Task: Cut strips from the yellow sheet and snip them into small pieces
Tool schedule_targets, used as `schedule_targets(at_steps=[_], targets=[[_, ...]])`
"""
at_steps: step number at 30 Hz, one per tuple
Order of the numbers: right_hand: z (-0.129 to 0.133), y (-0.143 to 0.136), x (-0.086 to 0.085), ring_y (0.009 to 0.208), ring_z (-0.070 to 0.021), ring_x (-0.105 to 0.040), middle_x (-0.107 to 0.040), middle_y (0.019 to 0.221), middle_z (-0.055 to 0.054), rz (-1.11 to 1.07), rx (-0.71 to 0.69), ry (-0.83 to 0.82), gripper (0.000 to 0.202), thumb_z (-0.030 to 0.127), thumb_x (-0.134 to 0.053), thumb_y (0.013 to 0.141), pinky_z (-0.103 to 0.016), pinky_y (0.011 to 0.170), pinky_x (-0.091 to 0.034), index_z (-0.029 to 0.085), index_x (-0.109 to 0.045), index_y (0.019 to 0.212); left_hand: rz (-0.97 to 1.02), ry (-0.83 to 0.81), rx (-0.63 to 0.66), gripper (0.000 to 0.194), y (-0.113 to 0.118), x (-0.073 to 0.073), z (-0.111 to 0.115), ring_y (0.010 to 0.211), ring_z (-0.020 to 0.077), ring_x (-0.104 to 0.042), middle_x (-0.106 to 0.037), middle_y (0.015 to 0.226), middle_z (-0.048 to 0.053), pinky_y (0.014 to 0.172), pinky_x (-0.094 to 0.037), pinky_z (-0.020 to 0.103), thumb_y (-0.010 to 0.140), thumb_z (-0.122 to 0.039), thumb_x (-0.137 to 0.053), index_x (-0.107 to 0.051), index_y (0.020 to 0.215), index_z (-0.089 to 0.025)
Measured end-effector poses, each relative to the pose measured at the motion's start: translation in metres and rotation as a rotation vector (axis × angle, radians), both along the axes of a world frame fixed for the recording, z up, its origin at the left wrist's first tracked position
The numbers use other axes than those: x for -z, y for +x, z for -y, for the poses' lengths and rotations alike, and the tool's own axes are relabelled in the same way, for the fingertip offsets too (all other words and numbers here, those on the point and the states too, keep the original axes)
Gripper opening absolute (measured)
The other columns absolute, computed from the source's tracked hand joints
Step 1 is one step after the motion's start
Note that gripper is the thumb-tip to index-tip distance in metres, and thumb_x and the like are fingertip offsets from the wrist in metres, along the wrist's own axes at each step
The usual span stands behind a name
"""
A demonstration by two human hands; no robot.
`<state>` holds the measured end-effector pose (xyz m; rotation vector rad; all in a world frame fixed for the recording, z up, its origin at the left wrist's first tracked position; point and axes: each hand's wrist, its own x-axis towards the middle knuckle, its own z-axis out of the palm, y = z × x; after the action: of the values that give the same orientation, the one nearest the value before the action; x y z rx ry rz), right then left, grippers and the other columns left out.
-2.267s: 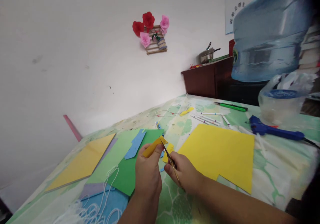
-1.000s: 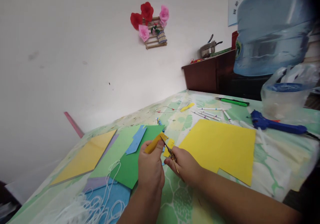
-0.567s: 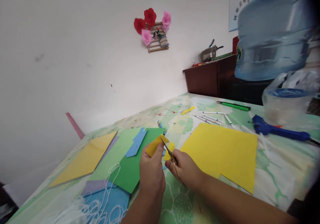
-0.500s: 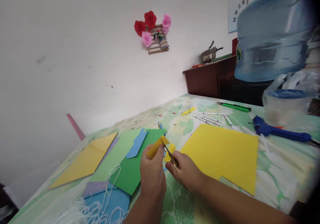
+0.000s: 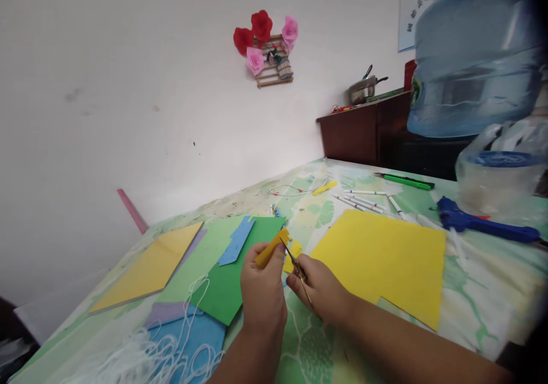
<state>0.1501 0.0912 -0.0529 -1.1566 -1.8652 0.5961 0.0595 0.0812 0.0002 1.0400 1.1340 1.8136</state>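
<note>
While the left hand (image 5: 263, 284) pinches a yellow strip (image 5: 269, 250) between thumb and curled fingers, the right hand (image 5: 319, 287) grips the scissors (image 5: 296, 258). Left is closed up, no gap at the pinch; strip slants up and right out of it, notched end clear of the thumb. Right is curled round the gold handles, thumb toward the left hand; can't tell which fingers sit in the loops. Scissor tip is at the strip near its notched end, just beside the left thumb; blade gap too small to read. Both hands are above the table (image 5: 308, 344), near its middle. Just past the scissors lies a yellow scrap (image 5: 294, 253), also notched. Left of the hands: green sheet (image 5: 218, 295) over a light green one (image 5: 197, 261), blue piece (image 5: 237, 242) on top of them, white string (image 5: 132, 355) nearer the person, partly over a blue sheet (image 5: 199, 338). Right: big yellow sheet (image 5: 385, 258) with a notch in its near edge, markers (image 5: 363, 202) beyond it, blue glue gun (image 5: 483, 224) farther right.
</note>
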Motion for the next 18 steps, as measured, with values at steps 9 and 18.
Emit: schedule_targets(at_steps=[9, 18], targets=[[0.0009, 0.0003, -0.0011, 0.050, -0.0091, -0.035, -0.041, 0.057, 0.004, -0.010, 0.004, 0.026, 0.031, 0.047, -0.041, 0.076, -0.021, 0.045, -0.026, 0.018, -0.037, 0.065, 0.084, -0.018, 0.014, 0.020, 0.0049, 0.0001, 0.0013, 0.056, 0.0086, -0.053, -0.055, 0.056, -0.005, 0.055, -0.040, 0.020, 0.056, -0.021, -0.067, -0.051, 0.067, -0.016], [0.0017, 0.0012, -0.0030, 0.050, -0.0094, -0.035, -0.043, 0.057, 0.003, 0.019, 0.022, 0.011, 0.031, 0.046, -0.042, 0.075, -0.021, 0.046, -0.025, 0.018, -0.038, 0.065, 0.150, -0.042, -0.002, 0.023, 0.0079, 0.0019, 0.0031, 0.055, 0.0071, -0.052, -0.055, 0.055, -0.005, 0.054, -0.039, 0.019, 0.054, -0.022, -0.069, -0.051, 0.066, -0.015]])
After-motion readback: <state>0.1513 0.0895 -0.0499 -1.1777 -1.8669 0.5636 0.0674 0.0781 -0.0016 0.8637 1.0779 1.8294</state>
